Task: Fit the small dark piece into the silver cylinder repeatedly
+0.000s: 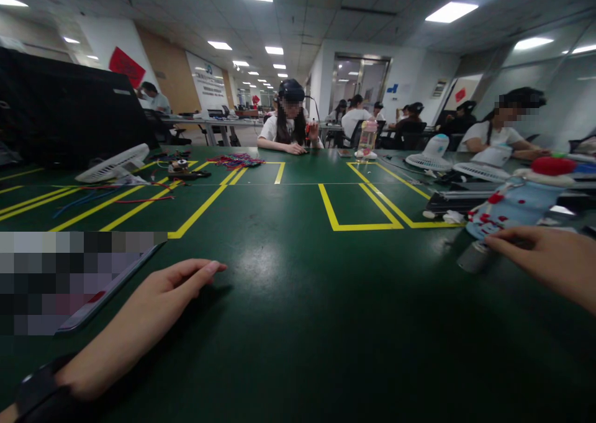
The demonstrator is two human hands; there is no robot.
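My right hand (547, 258) pinches the top of a small grey metallic cylinder (474, 257) between thumb and fingertips, at the right of the dark green table (298, 323). Its other fingers are partly hidden. Just behind it stands a light blue bottle (516, 205) with red patches and a red top. My left hand (179, 283) rests on the table with nothing in it, thumb and fingers stretched forward. A black band is around that wrist. Left of this hand lies a flat device (116, 289), its surface blurred out.
Yellow tape (367, 227) marks boxes on the table. Bundled coloured wires (237, 160), loose wires and a white fan part (114, 164) lie farther left. White fans (428, 156) and dark parts stand at right. A person (291, 122) sits opposite; a black monitor (69, 112) stands left.
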